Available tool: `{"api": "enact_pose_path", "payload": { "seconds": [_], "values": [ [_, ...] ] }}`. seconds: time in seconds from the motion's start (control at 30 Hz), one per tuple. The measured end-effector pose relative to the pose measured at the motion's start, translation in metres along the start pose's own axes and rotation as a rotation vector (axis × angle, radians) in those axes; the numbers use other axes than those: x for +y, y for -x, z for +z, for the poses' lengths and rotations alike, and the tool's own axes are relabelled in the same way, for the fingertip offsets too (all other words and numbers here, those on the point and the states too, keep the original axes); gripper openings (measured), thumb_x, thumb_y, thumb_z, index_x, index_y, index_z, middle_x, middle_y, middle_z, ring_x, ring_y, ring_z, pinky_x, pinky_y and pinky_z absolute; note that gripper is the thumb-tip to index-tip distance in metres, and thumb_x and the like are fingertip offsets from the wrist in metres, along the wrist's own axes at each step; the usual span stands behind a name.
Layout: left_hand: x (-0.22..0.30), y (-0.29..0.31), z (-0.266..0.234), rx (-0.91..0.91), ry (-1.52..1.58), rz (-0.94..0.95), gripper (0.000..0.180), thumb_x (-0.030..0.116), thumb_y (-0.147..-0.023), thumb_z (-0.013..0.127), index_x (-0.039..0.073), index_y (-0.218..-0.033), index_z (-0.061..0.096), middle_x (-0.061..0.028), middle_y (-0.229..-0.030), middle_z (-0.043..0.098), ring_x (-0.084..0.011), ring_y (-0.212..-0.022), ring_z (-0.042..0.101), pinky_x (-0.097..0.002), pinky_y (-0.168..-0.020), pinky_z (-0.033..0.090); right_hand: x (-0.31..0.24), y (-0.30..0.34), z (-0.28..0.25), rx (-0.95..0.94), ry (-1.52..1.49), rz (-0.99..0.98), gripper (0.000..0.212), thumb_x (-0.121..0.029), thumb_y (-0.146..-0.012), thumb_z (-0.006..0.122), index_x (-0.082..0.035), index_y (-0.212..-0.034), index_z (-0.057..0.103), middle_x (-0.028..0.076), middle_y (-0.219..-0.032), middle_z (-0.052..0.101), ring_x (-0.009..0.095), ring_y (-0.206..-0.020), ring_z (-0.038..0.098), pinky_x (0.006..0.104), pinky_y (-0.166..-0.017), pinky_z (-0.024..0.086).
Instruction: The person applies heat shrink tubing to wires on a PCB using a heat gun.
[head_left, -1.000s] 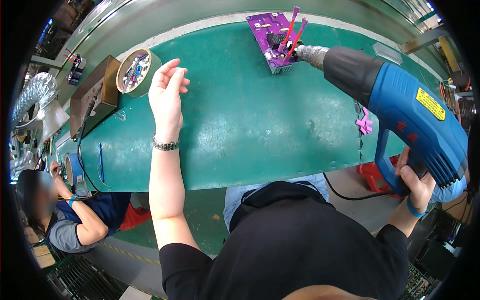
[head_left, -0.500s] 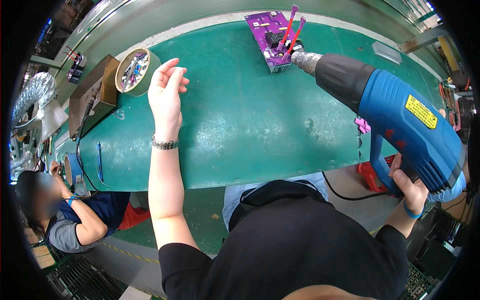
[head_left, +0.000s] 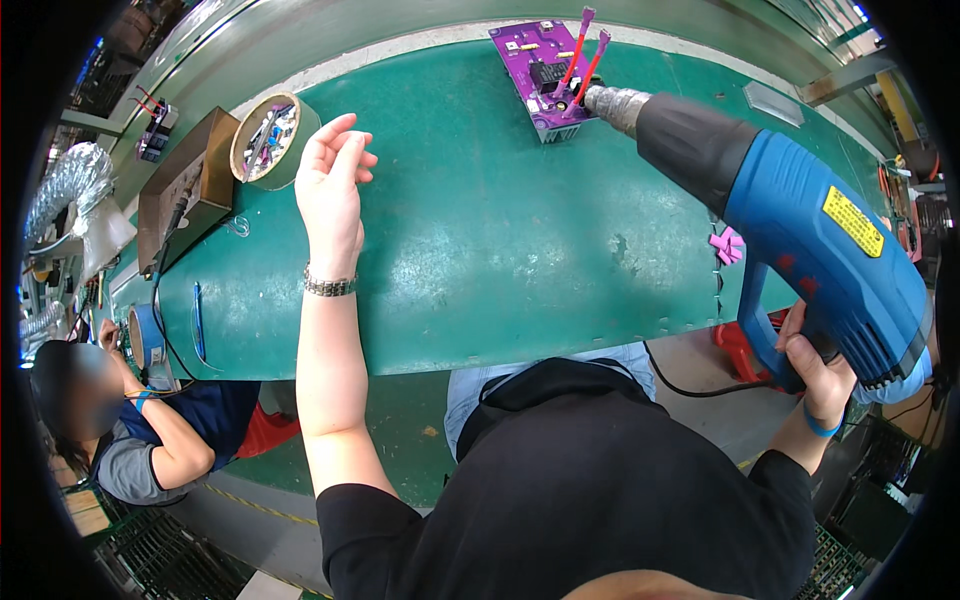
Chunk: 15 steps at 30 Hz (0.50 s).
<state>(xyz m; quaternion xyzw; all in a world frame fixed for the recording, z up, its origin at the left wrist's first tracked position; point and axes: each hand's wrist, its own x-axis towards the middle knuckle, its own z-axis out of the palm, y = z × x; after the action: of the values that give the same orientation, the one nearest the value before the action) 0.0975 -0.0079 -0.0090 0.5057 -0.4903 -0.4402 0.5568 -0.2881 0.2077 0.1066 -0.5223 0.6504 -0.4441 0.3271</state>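
- the right hand (head_left: 822, 378) is closed round the handle of a blue plastic heat gun (head_left: 830, 215); the handle and gun body cover some fingers.
- the ridged silvery nozzle (head_left: 616, 108) points at the purple circuit board (head_left: 522, 62) at the table's (head_left: 480, 260) far side; whether they touch, i cannot tell.
- two slim red wires (head_left: 578, 62) rise from the board, their bases partly hidden.
- the left hand (head_left: 332, 190) is empty, fingers loosely curled, near a round bowl (head_left: 307, 128) of small, indistinct bits.
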Motion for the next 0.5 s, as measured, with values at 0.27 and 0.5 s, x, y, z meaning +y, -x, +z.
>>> {"api": "enact_pose_path", "payload": {
  "seconds": [0.27, 0.5],
  "values": [
    [-0.001, -0.003, 0.009, -0.008, 0.029, 0.001, 0.024, 0.009, -0.087, 0.053, 0.001, -0.109, 0.054, -0.0036, -0.09, 0.059, -0.0058, -0.07, 0.053, -0.0187, -0.06, 0.042, -0.001, 0.006, -0.006, -0.006, 0.021, 0.029, 0.061, -0.016, -0.069, 0.068, 0.006, -0.12, 0.042, 0.009, -0.072, 0.053, 0.016, -0.06, 0.051, 0.0268, -0.056, 0.043],
    [0.001, -0.002, 0.007, 0.009, 0.017, 0.002, 0.023, 0.008, -0.086, 0.053, 0.001, -0.108, 0.054, -0.0038, -0.09, 0.06, -0.0058, -0.07, 0.053, -0.0186, -0.06, 0.042, 0.004, 0.008, -0.006, 0.01, 0.058, 0.034, 0.057, -0.016, -0.069, 0.069, 0.006, -0.116, 0.045, 0.009, -0.074, 0.054, 0.017, -0.062, 0.052, 0.0271, -0.059, 0.044]
  ]
}}
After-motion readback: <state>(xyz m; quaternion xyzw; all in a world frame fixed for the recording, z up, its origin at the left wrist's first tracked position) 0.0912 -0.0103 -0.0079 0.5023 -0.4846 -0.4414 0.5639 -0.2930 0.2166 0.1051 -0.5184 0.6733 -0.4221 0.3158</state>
